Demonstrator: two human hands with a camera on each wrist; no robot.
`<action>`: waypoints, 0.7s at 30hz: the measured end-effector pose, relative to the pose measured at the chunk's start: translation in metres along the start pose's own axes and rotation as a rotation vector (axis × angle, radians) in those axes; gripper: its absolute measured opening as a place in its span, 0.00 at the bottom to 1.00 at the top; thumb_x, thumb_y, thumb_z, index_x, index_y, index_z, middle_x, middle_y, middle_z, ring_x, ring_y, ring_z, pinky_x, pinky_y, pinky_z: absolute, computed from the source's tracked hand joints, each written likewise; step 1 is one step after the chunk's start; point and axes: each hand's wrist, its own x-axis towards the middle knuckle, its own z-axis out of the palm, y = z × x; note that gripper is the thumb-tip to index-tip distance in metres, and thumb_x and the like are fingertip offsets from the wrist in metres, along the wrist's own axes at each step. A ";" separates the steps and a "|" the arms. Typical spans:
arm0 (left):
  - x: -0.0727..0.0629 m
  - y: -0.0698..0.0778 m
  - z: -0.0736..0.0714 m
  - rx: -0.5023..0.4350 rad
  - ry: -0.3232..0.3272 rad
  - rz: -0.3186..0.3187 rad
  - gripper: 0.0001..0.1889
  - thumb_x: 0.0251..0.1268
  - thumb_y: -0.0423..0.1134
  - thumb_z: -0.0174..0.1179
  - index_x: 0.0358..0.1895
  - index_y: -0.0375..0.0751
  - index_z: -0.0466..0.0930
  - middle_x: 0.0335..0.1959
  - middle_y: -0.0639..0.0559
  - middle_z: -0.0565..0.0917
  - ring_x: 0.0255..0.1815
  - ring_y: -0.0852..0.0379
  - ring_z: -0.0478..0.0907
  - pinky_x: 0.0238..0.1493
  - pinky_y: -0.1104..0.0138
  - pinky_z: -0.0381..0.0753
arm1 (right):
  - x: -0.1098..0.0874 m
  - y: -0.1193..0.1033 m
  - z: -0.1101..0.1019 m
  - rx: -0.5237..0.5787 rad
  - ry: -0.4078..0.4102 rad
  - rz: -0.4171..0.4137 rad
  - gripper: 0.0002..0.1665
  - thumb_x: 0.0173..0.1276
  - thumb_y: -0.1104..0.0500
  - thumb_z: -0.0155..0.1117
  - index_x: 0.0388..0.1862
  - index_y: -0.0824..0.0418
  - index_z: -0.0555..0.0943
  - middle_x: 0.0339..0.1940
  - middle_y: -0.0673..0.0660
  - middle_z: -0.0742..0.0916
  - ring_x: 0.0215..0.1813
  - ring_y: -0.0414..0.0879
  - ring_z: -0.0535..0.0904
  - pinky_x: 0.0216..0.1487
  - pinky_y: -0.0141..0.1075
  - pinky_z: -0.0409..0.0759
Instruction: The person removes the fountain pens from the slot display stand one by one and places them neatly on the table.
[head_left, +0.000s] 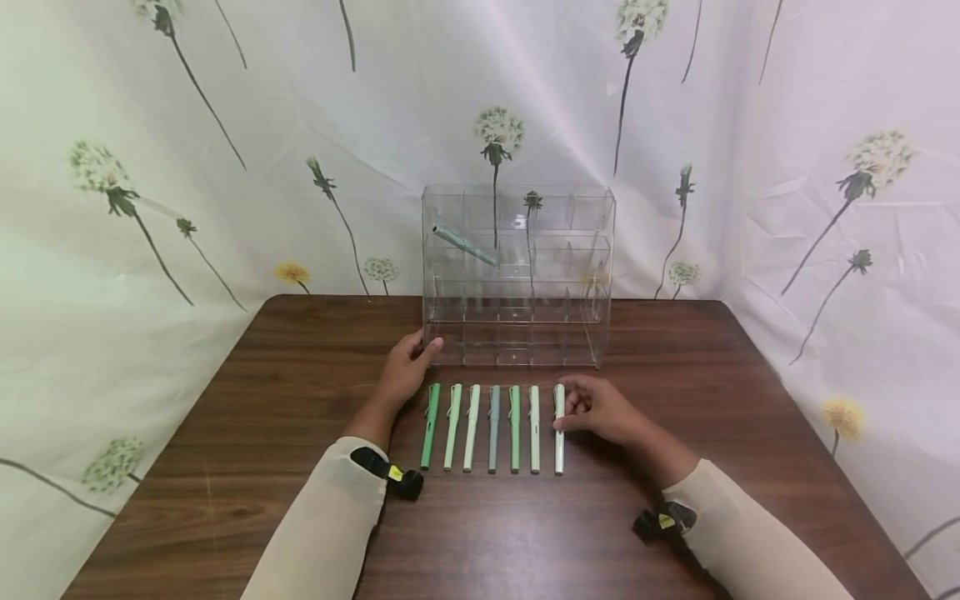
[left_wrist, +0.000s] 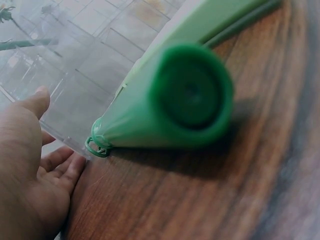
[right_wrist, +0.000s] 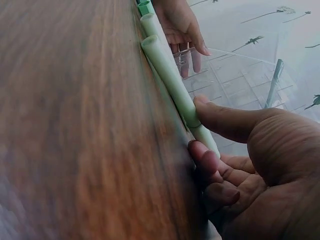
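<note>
Several capped pens in greens, whites and grey-blue lie in a row on the brown table. My right hand pinches the rightmost pale pen near its clip end; the right wrist view shows thumb and fingers on either side of it. Behind the row stands a clear acrylic organizer with tiered compartments. My left hand grips its lower left front corner, thumb in front and fingers along the side. One grey-green pen leans slanted in an upper left compartment. Closest to the left hand is the dark green pen.
Between the end pens lie a light green pen, a grey-blue pen and others, clips toward the organizer. A white curtain printed with dandelions hangs behind the wooden table.
</note>
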 end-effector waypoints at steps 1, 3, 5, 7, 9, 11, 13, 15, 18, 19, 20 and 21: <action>0.000 0.000 0.000 -0.004 0.001 0.002 0.33 0.86 0.56 0.58 0.85 0.47 0.69 0.78 0.35 0.74 0.79 0.38 0.72 0.78 0.44 0.71 | 0.000 0.001 0.000 -0.003 -0.003 0.005 0.48 0.63 0.65 0.84 0.77 0.79 0.71 0.35 0.57 0.88 0.33 0.41 0.77 0.35 0.30 0.77; 0.001 -0.001 0.001 -0.005 0.007 0.007 0.32 0.86 0.55 0.58 0.84 0.46 0.70 0.77 0.35 0.74 0.77 0.38 0.73 0.76 0.45 0.72 | 0.001 0.002 -0.001 -0.002 -0.013 0.014 0.48 0.64 0.64 0.84 0.77 0.78 0.71 0.35 0.56 0.87 0.33 0.41 0.77 0.35 0.30 0.76; 0.002 -0.001 0.002 -0.002 0.011 0.013 0.32 0.86 0.55 0.58 0.84 0.46 0.70 0.76 0.35 0.75 0.75 0.39 0.74 0.75 0.45 0.73 | 0.002 0.003 -0.001 0.001 -0.020 0.028 0.47 0.64 0.63 0.84 0.77 0.78 0.71 0.35 0.54 0.87 0.33 0.41 0.77 0.35 0.30 0.76; 0.002 -0.002 0.001 0.013 0.013 0.016 0.32 0.86 0.56 0.58 0.84 0.46 0.70 0.76 0.35 0.76 0.75 0.39 0.74 0.75 0.45 0.73 | 0.003 0.003 -0.001 0.003 -0.026 0.032 0.47 0.64 0.63 0.84 0.76 0.79 0.71 0.34 0.54 0.86 0.33 0.41 0.77 0.34 0.30 0.76; 0.002 -0.002 0.001 0.017 0.013 0.019 0.33 0.86 0.57 0.58 0.84 0.46 0.70 0.76 0.35 0.76 0.75 0.39 0.74 0.75 0.44 0.73 | 0.004 0.003 -0.001 0.003 -0.025 0.041 0.47 0.64 0.63 0.84 0.76 0.79 0.72 0.34 0.54 0.86 0.33 0.41 0.76 0.34 0.30 0.75; 0.003 -0.001 0.001 0.016 0.010 0.018 0.33 0.86 0.57 0.58 0.83 0.46 0.71 0.76 0.35 0.76 0.76 0.39 0.74 0.76 0.44 0.72 | 0.004 0.002 -0.001 0.002 -0.026 0.047 0.47 0.64 0.63 0.84 0.76 0.79 0.72 0.34 0.54 0.86 0.32 0.42 0.76 0.34 0.31 0.75; 0.003 -0.001 0.000 0.009 0.008 0.014 0.33 0.86 0.57 0.58 0.83 0.45 0.71 0.76 0.35 0.76 0.77 0.39 0.73 0.77 0.44 0.72 | 0.005 0.001 -0.001 -0.003 -0.024 0.052 0.47 0.64 0.63 0.84 0.76 0.79 0.72 0.34 0.53 0.86 0.32 0.42 0.76 0.35 0.31 0.76; 0.003 0.000 0.000 0.009 0.005 0.009 0.33 0.86 0.57 0.58 0.83 0.46 0.71 0.77 0.36 0.75 0.78 0.38 0.72 0.78 0.43 0.71 | 0.005 0.001 -0.002 -0.002 -0.024 0.046 0.47 0.65 0.63 0.83 0.77 0.80 0.71 0.34 0.54 0.86 0.32 0.41 0.76 0.35 0.30 0.76; 0.003 0.000 0.001 0.021 0.007 0.003 0.33 0.86 0.58 0.58 0.84 0.48 0.71 0.77 0.36 0.75 0.79 0.39 0.71 0.79 0.43 0.70 | 0.005 0.000 -0.002 -0.011 -0.034 0.028 0.47 0.65 0.63 0.83 0.77 0.80 0.71 0.33 0.55 0.86 0.32 0.41 0.76 0.34 0.30 0.75; 0.003 -0.001 0.001 0.023 0.008 0.001 0.33 0.86 0.58 0.58 0.84 0.48 0.71 0.77 0.36 0.75 0.79 0.39 0.72 0.79 0.43 0.70 | 0.004 -0.001 -0.002 -0.015 -0.039 0.024 0.48 0.65 0.63 0.83 0.78 0.79 0.71 0.33 0.54 0.86 0.32 0.40 0.76 0.34 0.30 0.75; 0.003 -0.001 0.001 0.025 0.011 -0.002 0.33 0.86 0.58 0.58 0.84 0.48 0.71 0.77 0.36 0.75 0.79 0.39 0.72 0.79 0.43 0.71 | 0.004 -0.001 -0.002 -0.023 -0.044 0.018 0.48 0.66 0.63 0.83 0.78 0.79 0.71 0.33 0.54 0.86 0.32 0.40 0.76 0.34 0.30 0.75; 0.003 0.000 0.001 0.027 0.013 -0.002 0.32 0.86 0.58 0.58 0.83 0.47 0.71 0.77 0.36 0.75 0.78 0.39 0.72 0.78 0.44 0.71 | 0.004 -0.001 -0.003 -0.031 -0.051 0.010 0.48 0.66 0.62 0.83 0.78 0.79 0.70 0.32 0.53 0.86 0.32 0.39 0.76 0.34 0.30 0.75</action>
